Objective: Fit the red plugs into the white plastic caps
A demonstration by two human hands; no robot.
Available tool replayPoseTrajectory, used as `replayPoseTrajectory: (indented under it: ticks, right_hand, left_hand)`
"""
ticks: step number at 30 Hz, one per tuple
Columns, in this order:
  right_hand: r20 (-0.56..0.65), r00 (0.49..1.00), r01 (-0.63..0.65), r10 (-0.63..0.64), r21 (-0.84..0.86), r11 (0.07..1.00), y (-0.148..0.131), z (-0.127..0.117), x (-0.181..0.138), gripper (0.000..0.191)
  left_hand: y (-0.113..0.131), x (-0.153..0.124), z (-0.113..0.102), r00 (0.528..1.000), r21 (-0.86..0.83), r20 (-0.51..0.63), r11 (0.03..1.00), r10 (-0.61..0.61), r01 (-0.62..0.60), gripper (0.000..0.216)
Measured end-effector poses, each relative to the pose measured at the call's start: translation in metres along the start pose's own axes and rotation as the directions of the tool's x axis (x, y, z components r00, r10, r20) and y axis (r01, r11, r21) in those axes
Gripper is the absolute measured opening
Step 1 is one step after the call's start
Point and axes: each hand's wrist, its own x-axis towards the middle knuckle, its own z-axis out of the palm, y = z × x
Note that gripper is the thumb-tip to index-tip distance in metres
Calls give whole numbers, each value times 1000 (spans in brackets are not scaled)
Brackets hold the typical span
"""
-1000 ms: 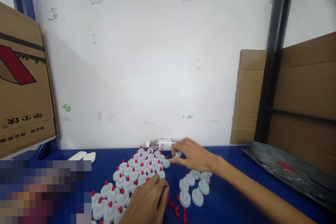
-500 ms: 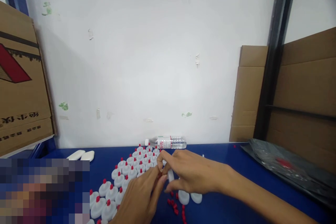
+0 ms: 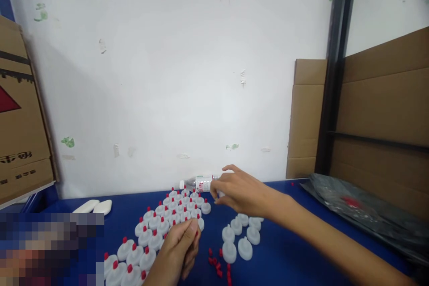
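a white wall (image 3: 174, 76), marked with pale and green patches, fills the view toward 12 o'clock; a blue desk (image 3: 284, 250) spans it at 6 o'clock. at 3 o'clock stand a broad cardboard panel (image 3: 382, 103), a dark post (image 3: 335, 53) and a narrow cardboard strip (image 3: 305, 120); at 9 o'clock, a printed carton (image 3: 20, 120). a grey plastic bag (image 3: 358, 214) lies at 4 o'clock.

the right hand (image 3: 234, 190) is above the far part of the desk, its grip closed on a white lid (image 3: 220, 194) mostly hidden by the fingers. the left hand (image 3: 177, 250), nearer the viewer, is clenched, thumb against forefinger; a fleck of red shows there, but whether anything is held cannot be told.

a clear bottle (image 3: 201, 183) lies on its side at 9 o'clock from the right hand, partly covered by it. red-tipped nozzle lids (image 3: 155, 221) stand in close rows from 8 to 12 o'clock around the left hand. bare nozzle lids (image 3: 245, 249) cluster at 6 o'clock from the right hand. loose red caps (image 3: 218, 272) lie at 3 to 4 o'clock from the left hand, beside that cluster.
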Motion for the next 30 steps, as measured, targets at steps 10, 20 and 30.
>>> replayPoseTrajectory:
  ticks: [10,20,30]
  right_hand:
    - [301,941,-175,152,49,983,51,41,-8,35]
    - [128,991,-52,27,195,979,32,44,3,48]
    - [93,996,-24,-8,333,943,15,71,7,51]
  left_hand:
    - [2,-9,12,990,664,-76,747,118,-37,28]
    - [-10,-6,9,994,853,-44,522,99,-14,16]
    - [-3,-9,11,995,838,-22,544,96,-34,21]
